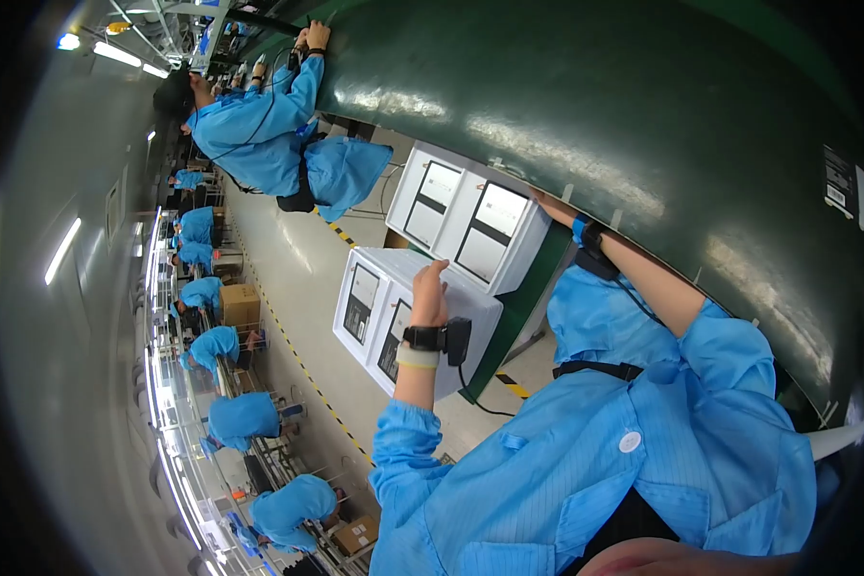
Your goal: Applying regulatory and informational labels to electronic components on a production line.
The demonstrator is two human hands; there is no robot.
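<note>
Two white plastic trays stand side by side below the bench edge: a far tray (463, 182) and a near tray (379, 264). Each has two compartments. Flat silver rectangular pieces with a black band (487, 230) lie in the far tray; flat pieces with dark printed faces (362, 302) lie in the near one. My left hand (430, 296) is at the near tray, fingers mostly stretched upward, with no object seen in it; whether it touches the tray I cannot tell. My right hand (554, 208) is at the far tray's right side, its fingers mostly hidden.
A long dark green bench (586, 86) runs along the upper right. Another person in blue (259, 144) works farther along it. Yellow-black tape (333, 227) marks the floor. Several workers sit at a line on the left, beside cardboard boxes (241, 304). Cables hang from my wrist devices.
</note>
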